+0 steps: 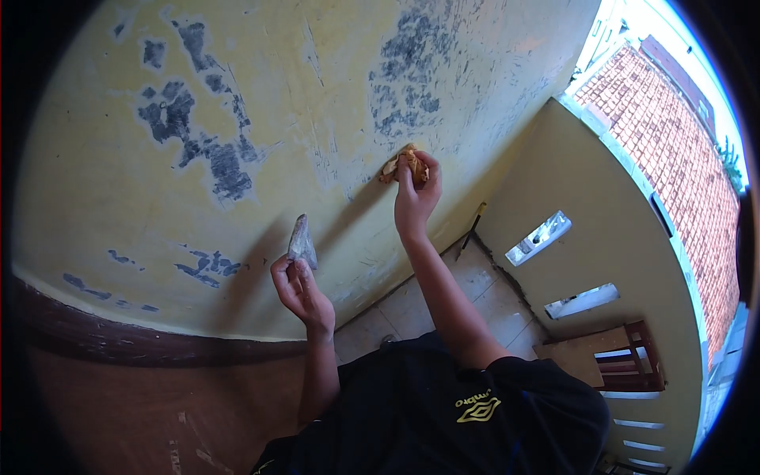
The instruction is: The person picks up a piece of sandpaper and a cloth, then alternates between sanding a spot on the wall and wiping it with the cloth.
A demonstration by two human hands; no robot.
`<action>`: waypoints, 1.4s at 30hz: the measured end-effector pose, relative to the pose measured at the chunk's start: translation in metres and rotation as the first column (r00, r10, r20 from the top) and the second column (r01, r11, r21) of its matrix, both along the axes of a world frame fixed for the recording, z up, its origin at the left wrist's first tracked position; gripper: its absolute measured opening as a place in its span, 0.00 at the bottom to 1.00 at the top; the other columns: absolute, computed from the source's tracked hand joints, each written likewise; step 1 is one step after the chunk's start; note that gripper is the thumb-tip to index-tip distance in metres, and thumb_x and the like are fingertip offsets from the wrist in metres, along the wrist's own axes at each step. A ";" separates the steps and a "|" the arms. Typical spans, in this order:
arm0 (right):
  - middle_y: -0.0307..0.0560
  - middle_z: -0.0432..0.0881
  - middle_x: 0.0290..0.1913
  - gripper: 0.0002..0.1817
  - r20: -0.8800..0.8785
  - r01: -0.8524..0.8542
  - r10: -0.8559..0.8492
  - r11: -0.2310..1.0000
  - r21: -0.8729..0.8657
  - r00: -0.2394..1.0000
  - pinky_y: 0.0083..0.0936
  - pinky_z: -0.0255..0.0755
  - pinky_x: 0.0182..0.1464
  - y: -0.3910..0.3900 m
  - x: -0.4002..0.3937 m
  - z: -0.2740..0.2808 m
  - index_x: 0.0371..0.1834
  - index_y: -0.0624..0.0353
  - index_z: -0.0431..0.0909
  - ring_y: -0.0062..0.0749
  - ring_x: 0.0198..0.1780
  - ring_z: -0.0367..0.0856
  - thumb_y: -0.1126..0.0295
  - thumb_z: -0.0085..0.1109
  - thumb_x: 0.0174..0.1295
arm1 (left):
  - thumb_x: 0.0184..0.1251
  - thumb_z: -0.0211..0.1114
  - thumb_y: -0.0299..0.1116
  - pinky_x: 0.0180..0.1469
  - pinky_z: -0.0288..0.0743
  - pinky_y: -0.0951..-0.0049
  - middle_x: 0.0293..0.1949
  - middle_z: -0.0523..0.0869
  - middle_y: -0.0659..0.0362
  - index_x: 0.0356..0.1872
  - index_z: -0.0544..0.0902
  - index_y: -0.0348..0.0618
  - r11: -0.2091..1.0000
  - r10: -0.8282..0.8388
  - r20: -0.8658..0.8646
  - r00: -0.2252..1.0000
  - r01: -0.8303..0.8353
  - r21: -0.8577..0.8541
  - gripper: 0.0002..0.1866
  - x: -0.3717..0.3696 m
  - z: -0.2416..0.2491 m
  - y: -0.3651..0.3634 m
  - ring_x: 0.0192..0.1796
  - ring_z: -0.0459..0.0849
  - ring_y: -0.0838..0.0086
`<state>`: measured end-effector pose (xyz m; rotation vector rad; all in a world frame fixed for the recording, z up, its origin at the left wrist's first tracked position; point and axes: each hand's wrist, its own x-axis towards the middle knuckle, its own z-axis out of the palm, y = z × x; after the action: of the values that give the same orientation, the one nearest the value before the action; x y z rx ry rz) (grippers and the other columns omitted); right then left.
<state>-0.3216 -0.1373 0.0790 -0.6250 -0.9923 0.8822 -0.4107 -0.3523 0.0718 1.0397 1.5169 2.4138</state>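
Note:
My left hand (305, 294) is closed around the lower end of a flat grey, pointed piece (302, 241) that looks like a scraper blade. Its tip points up, and it is held in front of the wall. Higher and to the right, my right hand (418, 194) grips a crumpled orange-brown rag (416, 168) against or very near the wall; contact is hard to tell. The yellow wall (309, 150) has worn paint, with a dark grey patch (412, 75) above my right hand and another bare patch (226, 162) to the left.
A dark stick-like tool with a yellow end (472, 229) leans in the corner by the tiled floor (408, 309). A low wall with slots (507, 182) stands on the right, with a brown wooden chair (625, 362) beside it. A reddish-brown surface (158, 412) lies lower left. Tiled roofs (653, 127) show beyond.

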 end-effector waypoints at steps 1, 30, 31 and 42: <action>0.40 0.83 0.49 0.13 0.108 0.028 -0.036 0.996 0.080 0.993 0.19 0.79 0.47 -0.019 -0.008 0.012 0.58 0.61 0.80 0.21 0.47 0.83 0.75 0.69 0.74 | 0.87 0.58 0.32 0.62 0.71 0.69 0.52 0.82 0.55 0.58 0.74 0.36 1.000 0.004 -0.004 1.000 -0.004 0.006 0.11 -0.003 -0.002 -0.003 0.56 0.79 0.74; 0.43 0.81 0.50 0.10 0.164 0.207 -0.200 0.978 -0.032 0.966 0.22 0.78 0.48 0.056 0.033 -0.009 0.57 0.63 0.77 0.21 0.46 0.81 0.73 0.64 0.78 | 0.88 0.57 0.35 0.57 0.68 0.73 0.50 0.80 0.58 0.57 0.75 0.37 0.997 -0.055 -0.058 0.997 0.052 -0.054 0.11 0.026 -0.002 0.013 0.51 0.75 0.77; 0.42 0.80 0.50 0.11 0.092 0.196 -0.189 0.978 -0.076 0.978 0.22 0.78 0.48 0.058 0.030 -0.002 0.57 0.64 0.77 0.20 0.46 0.81 0.73 0.64 0.78 | 0.88 0.57 0.35 0.58 0.68 0.72 0.50 0.80 0.58 0.57 0.75 0.37 0.996 -0.071 -0.048 0.996 0.067 -0.066 0.11 0.027 -0.004 0.013 0.52 0.76 0.77; 0.42 0.81 0.49 0.13 0.342 0.055 -0.061 0.998 0.027 0.938 0.24 0.78 0.51 0.036 0.040 -0.066 0.59 0.62 0.75 0.20 0.47 0.81 0.74 0.66 0.76 | 0.87 0.59 0.33 0.59 0.71 0.71 0.49 0.80 0.57 0.55 0.75 0.36 0.981 -0.172 0.007 0.985 0.172 -0.094 0.10 0.046 -0.018 0.024 0.53 0.77 0.75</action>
<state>-0.2819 -0.1017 0.0134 -0.8072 -1.2867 0.7242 -0.3647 -0.3283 0.0537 1.1044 1.4597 2.2044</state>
